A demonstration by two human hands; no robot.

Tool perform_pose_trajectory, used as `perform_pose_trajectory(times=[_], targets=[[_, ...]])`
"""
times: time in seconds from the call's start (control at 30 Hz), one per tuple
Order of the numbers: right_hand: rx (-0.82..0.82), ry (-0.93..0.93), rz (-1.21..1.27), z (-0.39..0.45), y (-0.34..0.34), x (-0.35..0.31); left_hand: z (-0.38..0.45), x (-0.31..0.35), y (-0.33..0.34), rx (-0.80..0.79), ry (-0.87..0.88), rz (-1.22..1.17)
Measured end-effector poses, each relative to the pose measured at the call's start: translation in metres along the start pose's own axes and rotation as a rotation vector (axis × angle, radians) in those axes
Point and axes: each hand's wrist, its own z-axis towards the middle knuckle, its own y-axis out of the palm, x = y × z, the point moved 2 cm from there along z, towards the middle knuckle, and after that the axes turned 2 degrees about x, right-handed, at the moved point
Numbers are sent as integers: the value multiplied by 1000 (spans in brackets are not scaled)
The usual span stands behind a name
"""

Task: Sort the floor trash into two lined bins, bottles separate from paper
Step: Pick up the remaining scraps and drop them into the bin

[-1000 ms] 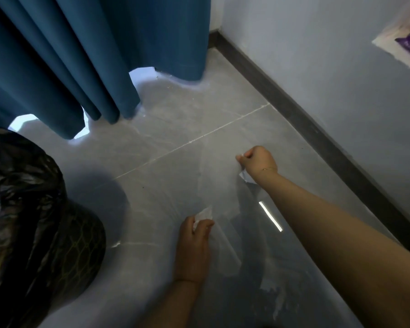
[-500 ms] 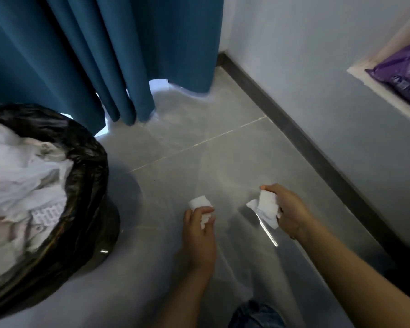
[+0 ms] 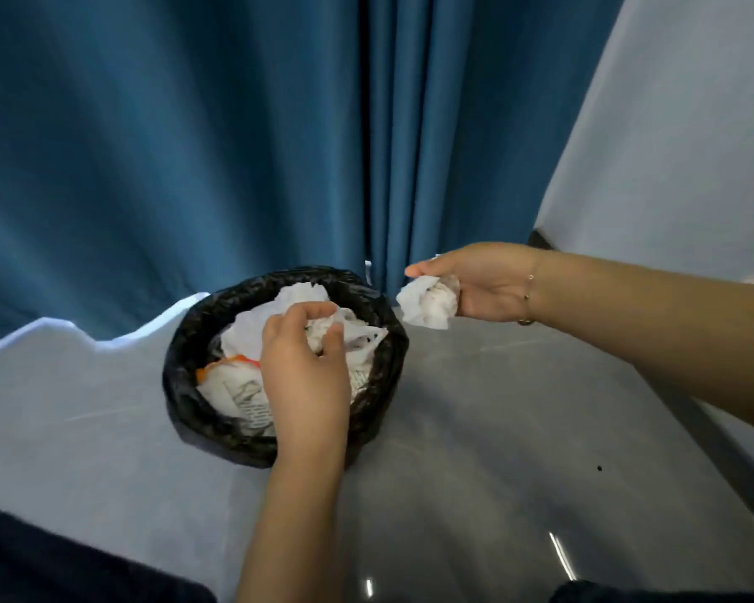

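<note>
A round bin with a black liner [image 3: 183, 346] stands on the grey floor, filled with crumpled white paper and printed sheets [image 3: 244, 398]. My left hand [image 3: 305, 367] hovers over the bin's mouth, fingers curled round a small crumpled paper wad [image 3: 321, 335]. My right hand [image 3: 479, 280] is just right of the bin's rim and grips a larger white paper ball [image 3: 427, 300]. No bottles and no second bin are in view.
A blue curtain [image 3: 236, 145] hangs right behind the bin. A pale wall [image 3: 680, 145] with a dark baseboard [image 3: 714, 454] runs along the right. Grey tiled floor [image 3: 475, 450] spreads in front. Dark clothing [image 3: 62, 563] fills the lower left corner.
Both hands lifted off the floor with their paper pieces and swung left to the bin. The view rose and turned toward the curtain.
</note>
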Motion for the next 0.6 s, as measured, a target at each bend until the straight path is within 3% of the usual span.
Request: perform_pose_trajectory(times=[0.13, 0.23, 0.43, 0.6], targets=[[18, 98, -207, 26, 62, 7, 18, -33, -17, -132, -235, 136], [5, 242, -409, 30, 81, 23, 23, -35, -19, -237, -309, 157], [-13, 196, -387, 20, 74, 24, 39, -18, -30, -257, -242, 190], [36, 114, -471, 8, 58, 19, 63, 4, -21, -368, -106, 381]])
